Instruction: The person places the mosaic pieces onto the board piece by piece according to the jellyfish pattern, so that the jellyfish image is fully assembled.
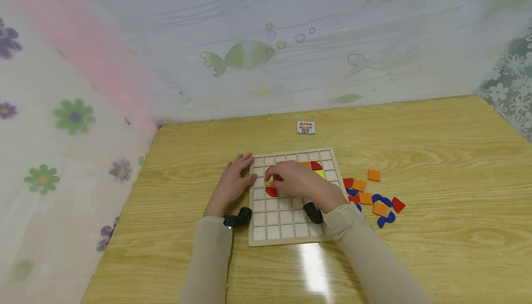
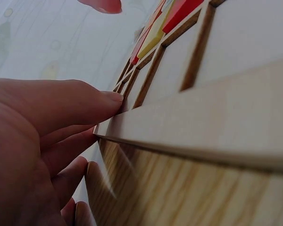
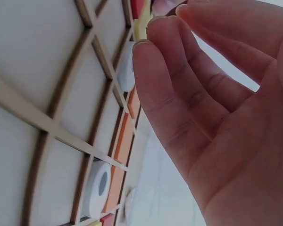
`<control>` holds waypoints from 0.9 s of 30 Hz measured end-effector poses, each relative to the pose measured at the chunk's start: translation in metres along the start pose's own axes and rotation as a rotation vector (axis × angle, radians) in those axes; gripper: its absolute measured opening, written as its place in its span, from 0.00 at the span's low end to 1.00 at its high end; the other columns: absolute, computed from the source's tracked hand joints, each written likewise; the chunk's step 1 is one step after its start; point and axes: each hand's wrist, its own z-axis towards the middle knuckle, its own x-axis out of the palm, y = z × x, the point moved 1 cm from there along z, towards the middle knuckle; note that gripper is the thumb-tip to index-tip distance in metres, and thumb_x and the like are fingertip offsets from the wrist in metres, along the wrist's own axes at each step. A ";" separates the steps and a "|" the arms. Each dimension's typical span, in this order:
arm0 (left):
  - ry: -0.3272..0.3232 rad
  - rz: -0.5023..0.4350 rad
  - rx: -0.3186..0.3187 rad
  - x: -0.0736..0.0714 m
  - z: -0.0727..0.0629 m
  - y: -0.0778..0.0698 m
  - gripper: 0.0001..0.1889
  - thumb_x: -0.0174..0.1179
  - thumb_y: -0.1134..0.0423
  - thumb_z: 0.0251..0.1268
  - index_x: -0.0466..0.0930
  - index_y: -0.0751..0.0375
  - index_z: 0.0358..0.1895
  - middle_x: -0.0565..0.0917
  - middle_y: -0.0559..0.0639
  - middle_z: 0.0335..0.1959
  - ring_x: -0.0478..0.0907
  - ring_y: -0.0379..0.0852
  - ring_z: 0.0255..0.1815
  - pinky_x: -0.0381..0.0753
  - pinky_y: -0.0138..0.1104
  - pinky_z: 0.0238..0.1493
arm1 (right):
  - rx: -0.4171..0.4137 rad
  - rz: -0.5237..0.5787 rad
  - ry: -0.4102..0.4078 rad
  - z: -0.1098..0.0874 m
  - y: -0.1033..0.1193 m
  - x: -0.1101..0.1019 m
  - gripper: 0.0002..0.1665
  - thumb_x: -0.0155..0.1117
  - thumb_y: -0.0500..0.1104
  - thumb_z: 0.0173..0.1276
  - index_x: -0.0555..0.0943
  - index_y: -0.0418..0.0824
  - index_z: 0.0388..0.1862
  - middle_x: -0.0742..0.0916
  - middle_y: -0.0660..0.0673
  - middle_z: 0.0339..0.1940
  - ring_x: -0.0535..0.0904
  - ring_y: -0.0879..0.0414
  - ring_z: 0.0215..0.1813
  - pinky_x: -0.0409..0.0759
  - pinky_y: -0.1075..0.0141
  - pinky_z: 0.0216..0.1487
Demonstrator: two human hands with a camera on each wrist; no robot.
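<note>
Cannot see several cells of the board (image 1: 286, 216) beneath the right hand (image 1: 296, 180), nor the whole of a blue piece (image 1: 359, 207) behind the right sleeve (image 1: 370, 253), nor make out the tiny print on the card (image 1: 305, 130). Cannot tell, in the right wrist view, any contact between the fingers (image 3: 153, 70) and the yellow piece (image 3: 140, 26), nor trace fully a white piece (image 3: 126, 70) behind a fingertip. Cannot identify the blurred reddish shape (image 2: 104, 4) cut off by the left wrist view's top edge.
</note>
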 end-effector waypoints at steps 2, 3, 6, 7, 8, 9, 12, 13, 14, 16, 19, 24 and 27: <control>0.004 0.000 0.000 0.000 0.000 0.000 0.27 0.53 0.56 0.63 0.61 0.56 0.65 0.59 0.44 0.67 0.43 0.43 0.70 0.34 0.39 0.67 | 0.002 0.002 -0.001 -0.001 0.000 -0.001 0.09 0.56 0.42 0.64 0.80 0.49 0.42 0.81 0.54 0.42 0.74 0.61 0.37 0.71 0.67 0.41; 0.005 0.001 0.000 0.001 0.000 0.000 0.27 0.53 0.56 0.63 0.61 0.56 0.65 0.59 0.44 0.67 0.44 0.43 0.70 0.34 0.39 0.67 | 0.002 0.001 0.001 -0.002 0.000 -0.002 0.10 0.56 0.42 0.64 0.80 0.49 0.42 0.81 0.54 0.42 0.74 0.61 0.37 0.71 0.67 0.41; 0.005 0.000 0.001 0.001 0.000 0.000 0.27 0.53 0.56 0.63 0.61 0.56 0.65 0.58 0.43 0.67 0.43 0.42 0.70 0.34 0.38 0.67 | 0.009 0.003 0.001 -0.003 0.000 -0.002 0.10 0.55 0.43 0.65 0.80 0.50 0.43 0.81 0.55 0.41 0.74 0.61 0.37 0.71 0.67 0.40; 0.003 0.000 0.001 0.001 0.000 0.000 0.27 0.53 0.56 0.63 0.61 0.55 0.65 0.58 0.43 0.67 0.43 0.42 0.70 0.34 0.38 0.67 | 0.007 0.002 -0.001 -0.003 0.000 -0.002 0.10 0.55 0.43 0.65 0.80 0.50 0.43 0.81 0.55 0.41 0.74 0.61 0.37 0.71 0.67 0.40; 0.001 0.001 -0.002 0.001 0.000 0.000 0.27 0.53 0.56 0.63 0.61 0.55 0.65 0.58 0.42 0.67 0.43 0.41 0.69 0.34 0.38 0.67 | 0.007 -0.002 -0.001 -0.004 0.000 -0.002 0.10 0.55 0.43 0.65 0.80 0.50 0.43 0.81 0.55 0.42 0.74 0.62 0.37 0.71 0.67 0.41; -0.001 -0.002 0.000 0.001 0.000 0.000 0.27 0.53 0.56 0.63 0.61 0.55 0.65 0.58 0.43 0.67 0.44 0.42 0.69 0.34 0.39 0.67 | 0.008 -0.003 -0.001 -0.005 0.000 -0.002 0.10 0.56 0.44 0.64 0.80 0.50 0.43 0.81 0.55 0.42 0.74 0.62 0.37 0.71 0.68 0.40; -0.007 -0.004 -0.006 -0.001 0.000 0.000 0.27 0.53 0.56 0.62 0.62 0.55 0.65 0.59 0.43 0.67 0.44 0.42 0.69 0.35 0.39 0.67 | 0.014 0.013 -0.004 -0.008 -0.001 -0.003 0.09 0.56 0.44 0.64 0.80 0.50 0.42 0.81 0.56 0.42 0.74 0.63 0.37 0.72 0.68 0.41; -0.007 -0.003 -0.005 -0.001 -0.001 0.000 0.27 0.53 0.56 0.62 0.62 0.56 0.65 0.59 0.43 0.67 0.44 0.43 0.70 0.34 0.40 0.67 | 0.018 0.015 -0.004 -0.010 -0.001 -0.003 0.09 0.56 0.45 0.64 0.81 0.51 0.42 0.81 0.57 0.41 0.74 0.63 0.37 0.72 0.68 0.41; -0.007 -0.003 -0.005 -0.001 -0.001 0.000 0.27 0.53 0.56 0.62 0.62 0.56 0.65 0.59 0.43 0.67 0.44 0.43 0.70 0.34 0.40 0.67 | 0.024 0.017 -0.006 -0.013 -0.002 -0.003 0.09 0.57 0.45 0.64 0.81 0.51 0.42 0.81 0.58 0.41 0.73 0.64 0.37 0.72 0.69 0.41; -0.008 -0.001 -0.002 -0.002 -0.001 -0.001 0.27 0.54 0.57 0.62 0.62 0.57 0.65 0.59 0.44 0.67 0.44 0.43 0.70 0.34 0.40 0.67 | 0.033 0.029 -0.018 -0.017 -0.004 -0.004 0.09 0.57 0.46 0.63 0.81 0.51 0.42 0.80 0.58 0.39 0.73 0.64 0.36 0.72 0.69 0.41; -0.007 -0.004 0.001 -0.002 -0.001 -0.002 0.28 0.54 0.57 0.62 0.61 0.57 0.65 0.59 0.44 0.67 0.44 0.43 0.70 0.34 0.40 0.67 | 0.046 0.028 -0.034 -0.024 -0.007 -0.006 0.09 0.58 0.46 0.63 0.81 0.51 0.42 0.80 0.58 0.39 0.72 0.63 0.37 0.71 0.69 0.42; -0.004 -0.022 -0.010 -0.002 -0.001 -0.003 0.28 0.54 0.57 0.62 0.61 0.56 0.66 0.58 0.43 0.67 0.43 0.42 0.70 0.34 0.39 0.67 | 0.054 0.018 -0.052 -0.037 -0.014 -0.010 0.09 0.57 0.45 0.63 0.81 0.49 0.42 0.80 0.57 0.38 0.72 0.62 0.37 0.71 0.67 0.41; 0.004 -0.033 -0.016 -0.001 -0.001 -0.003 0.28 0.53 0.57 0.62 0.60 0.56 0.66 0.58 0.43 0.67 0.43 0.42 0.70 0.33 0.39 0.67 | 0.074 0.010 -0.054 -0.046 -0.021 -0.013 0.10 0.56 0.44 0.64 0.81 0.48 0.42 0.80 0.57 0.36 0.72 0.62 0.36 0.71 0.66 0.41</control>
